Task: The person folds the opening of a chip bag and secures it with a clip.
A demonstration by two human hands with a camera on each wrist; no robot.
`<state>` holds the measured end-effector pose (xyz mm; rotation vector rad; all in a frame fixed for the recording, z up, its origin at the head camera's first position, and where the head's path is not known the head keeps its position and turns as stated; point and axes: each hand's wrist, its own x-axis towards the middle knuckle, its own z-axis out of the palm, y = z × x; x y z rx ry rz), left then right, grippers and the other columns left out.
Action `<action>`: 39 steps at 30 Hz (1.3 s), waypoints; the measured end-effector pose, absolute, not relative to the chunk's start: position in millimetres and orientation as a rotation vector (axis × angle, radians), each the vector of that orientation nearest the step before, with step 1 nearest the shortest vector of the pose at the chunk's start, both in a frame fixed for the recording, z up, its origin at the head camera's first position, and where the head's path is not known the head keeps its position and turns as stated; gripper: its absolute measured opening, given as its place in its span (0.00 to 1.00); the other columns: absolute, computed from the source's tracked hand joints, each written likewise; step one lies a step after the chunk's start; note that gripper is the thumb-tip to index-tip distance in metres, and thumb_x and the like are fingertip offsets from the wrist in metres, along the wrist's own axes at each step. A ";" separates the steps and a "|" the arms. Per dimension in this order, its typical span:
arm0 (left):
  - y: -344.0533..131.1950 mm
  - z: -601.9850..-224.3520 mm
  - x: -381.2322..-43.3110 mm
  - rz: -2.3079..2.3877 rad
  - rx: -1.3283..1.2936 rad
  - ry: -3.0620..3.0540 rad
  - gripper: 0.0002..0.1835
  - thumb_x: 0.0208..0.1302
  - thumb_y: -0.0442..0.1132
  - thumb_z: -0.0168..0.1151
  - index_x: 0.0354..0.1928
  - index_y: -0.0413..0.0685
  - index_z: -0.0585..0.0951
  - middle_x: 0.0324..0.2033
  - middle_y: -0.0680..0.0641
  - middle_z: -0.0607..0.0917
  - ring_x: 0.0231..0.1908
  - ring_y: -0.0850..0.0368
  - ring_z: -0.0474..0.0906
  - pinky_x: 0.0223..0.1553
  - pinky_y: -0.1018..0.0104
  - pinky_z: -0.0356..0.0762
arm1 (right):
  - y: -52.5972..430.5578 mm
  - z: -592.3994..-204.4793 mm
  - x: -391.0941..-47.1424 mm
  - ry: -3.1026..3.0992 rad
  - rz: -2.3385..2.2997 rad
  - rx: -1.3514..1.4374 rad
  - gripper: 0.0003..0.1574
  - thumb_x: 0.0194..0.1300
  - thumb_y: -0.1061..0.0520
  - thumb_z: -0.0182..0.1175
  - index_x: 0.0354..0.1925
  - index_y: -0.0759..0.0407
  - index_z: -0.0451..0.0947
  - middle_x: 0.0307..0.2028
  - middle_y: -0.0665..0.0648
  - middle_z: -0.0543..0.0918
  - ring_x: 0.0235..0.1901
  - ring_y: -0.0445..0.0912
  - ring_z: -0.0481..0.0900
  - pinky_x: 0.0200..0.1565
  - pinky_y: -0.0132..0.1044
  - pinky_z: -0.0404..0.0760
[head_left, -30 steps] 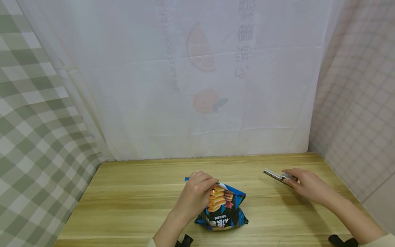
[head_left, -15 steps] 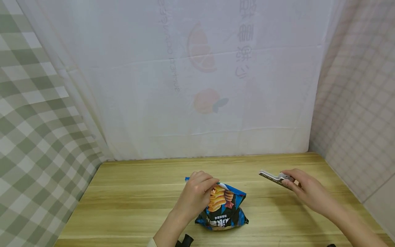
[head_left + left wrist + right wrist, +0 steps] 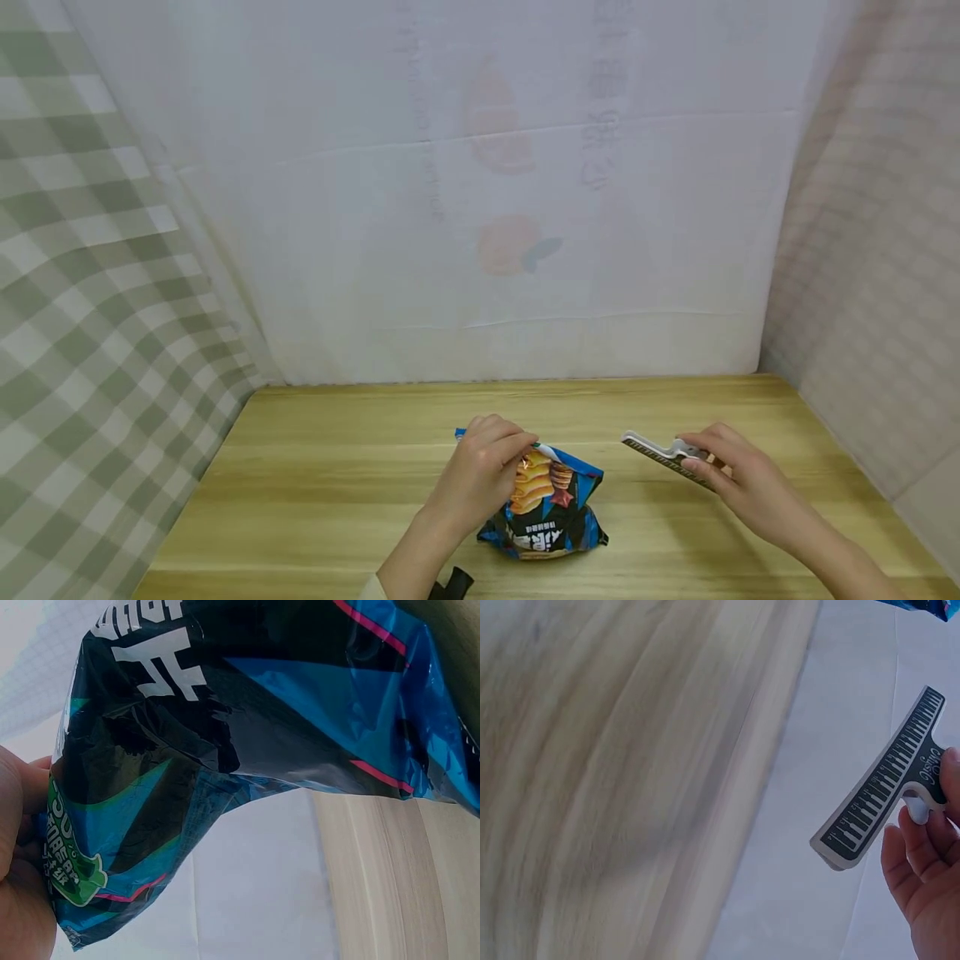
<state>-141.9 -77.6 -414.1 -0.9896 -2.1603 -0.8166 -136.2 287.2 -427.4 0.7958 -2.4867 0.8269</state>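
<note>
A blue and black snack bag [image 3: 551, 508] stands on the wooden table, its top edge folded over. My left hand [image 3: 483, 471] grips that top edge from the left; in the left wrist view the fingers and thumb [image 3: 22, 825] pinch a side of the crinkled bag [image 3: 277, 712]. To the right, my right hand [image 3: 742, 475] holds a long bag clip [image 3: 660, 457] above the table by its handle. The right wrist view shows the clip [image 3: 885, 780] with a piano-key print along its bar, the thumb and fingers [image 3: 922, 877] on its grip tabs.
The wooden table [image 3: 322, 467] ends at a white printed curtain [image 3: 375, 275] behind. A green checked cloth [image 3: 97, 317] hangs at the left and a pale gridded one [image 3: 877, 275] at the right. A black strap end [image 3: 453, 583] shows beside the left forearm.
My right hand has carried the clip left, a little nearer the bag. The left hand keeps its hold on the bag's top. The head view has shifted slightly.
</note>
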 end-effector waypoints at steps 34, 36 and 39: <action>-77.4 -414.1 -141.8 -0.823 -0.983 -2.165 0.10 0.60 0.22 0.73 0.39 0.42 0.92 0.33 0.53 0.90 0.36 0.60 0.83 0.39 0.70 0.76 | 260.1 -430.7 -125.3 -2.297 0.876 1.072 0.17 0.76 0.43 0.55 0.47 0.51 0.85 0.38 0.35 0.77 0.34 0.29 0.71 0.35 0.22 0.71; -77.2 -413.9 -141.8 -0.826 -0.985 -2.162 0.10 0.60 0.22 0.73 0.39 0.42 0.92 0.33 0.53 0.89 0.36 0.60 0.83 0.39 0.70 0.75 | 259.3 -431.8 -125.3 -2.306 0.869 1.070 0.20 0.77 0.41 0.54 0.47 0.50 0.85 0.39 0.34 0.77 0.35 0.28 0.71 0.36 0.22 0.72; -77.2 -413.6 -141.7 -0.830 -0.987 -2.163 0.10 0.60 0.22 0.73 0.39 0.42 0.92 0.33 0.53 0.89 0.36 0.60 0.83 0.39 0.70 0.75 | 257.7 -432.8 -125.4 -2.306 0.881 1.076 0.20 0.77 0.41 0.54 0.47 0.51 0.85 0.39 0.35 0.77 0.35 0.29 0.71 0.36 0.23 0.72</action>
